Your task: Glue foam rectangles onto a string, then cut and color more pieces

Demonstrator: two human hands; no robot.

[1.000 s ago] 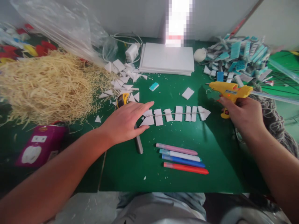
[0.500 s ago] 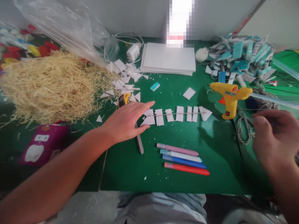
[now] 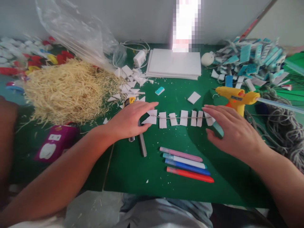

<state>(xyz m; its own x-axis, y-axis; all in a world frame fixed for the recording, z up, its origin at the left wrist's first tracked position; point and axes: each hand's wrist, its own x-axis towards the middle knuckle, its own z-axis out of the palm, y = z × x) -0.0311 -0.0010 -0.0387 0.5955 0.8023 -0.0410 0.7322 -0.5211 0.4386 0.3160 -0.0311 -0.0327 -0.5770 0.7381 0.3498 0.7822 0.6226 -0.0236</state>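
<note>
A row of white foam pieces (image 3: pixel 183 118), joined by a thin cord (image 3: pixel 177 117), lies across the green table. At its left end, thumb and index finger of my left hand (image 3: pixel 127 122) are spread around a notched foam piece (image 3: pixel 152 117). My right hand (image 3: pixel 234 129) is over the other end, thumb and index finger apart beside the pointed foam piece (image 3: pixel 208 118), which they partly hide. Between them shows a teal piece (image 3: pixel 218 129); whether the hand holds it I cannot tell. Under my left hand lies a yellow-and-black cutter knife (image 3: pixel 130 100) and a grey bar (image 3: pixel 142 145).
Several markers (image 3: pixel 190 174) lie in front. A yellow glue gun (image 3: pixel 234 95) rests behind my right hand, near grey yarn (image 3: pixel 285 126) and teal-white scraps (image 3: pixel 251 60). Straw (image 3: pixel 64 91), a purple box (image 3: pixel 55 142) and white sheets (image 3: pixel 174 63) surround the work. Another person's arm (image 3: pixel 7 133) is at left.
My right hand has come left from beside the yarn to the pointed end of the row. A teal piece now shows there. My left hand stays. Another person's arm has appeared at left.
</note>
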